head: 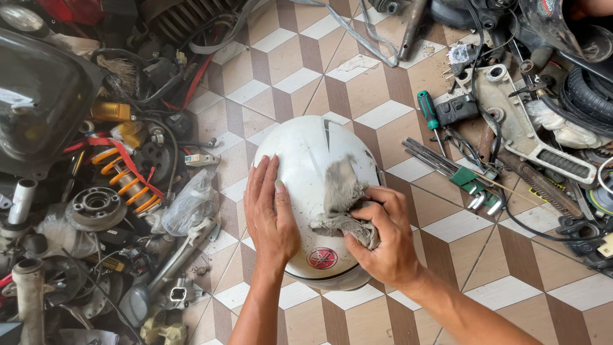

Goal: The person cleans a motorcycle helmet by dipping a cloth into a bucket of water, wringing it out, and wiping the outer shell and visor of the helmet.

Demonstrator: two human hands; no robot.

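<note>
A white, rounded plastic helmet [306,160] with a small round red emblem near its lower edge lay on the tiled floor [383,76], which had a pattern of beige, white and brown diamonds. It sat in the middle of the view, between two heaps of parts.

The left hand [269,214] rested flat on the left side of the helmet, its fingers stretched out and held close together, gripping nothing. The right hand [383,239] was closed around a crumpled grey cloth rag [341,201] and pressed it against the right side of the helmet shell. One end of the rag stood up over the top of the shell. The two hands were near each other but did not touch.

To the left of the helmet lay a pile of metal motorcycle parts, among them an orange coil spring [124,182], a round grey metal hub [96,206] and a clear plastic bag [188,204]. To the right, a screwdriver with a green handle [426,108] lay on the floor beside a small black part. A bundle of thin metal rods with green pieces [447,166] lay just below it. Further right was a grey metal bracket [523,128], perhaps a footrest mount, but it was partly covered by cables.
</note>
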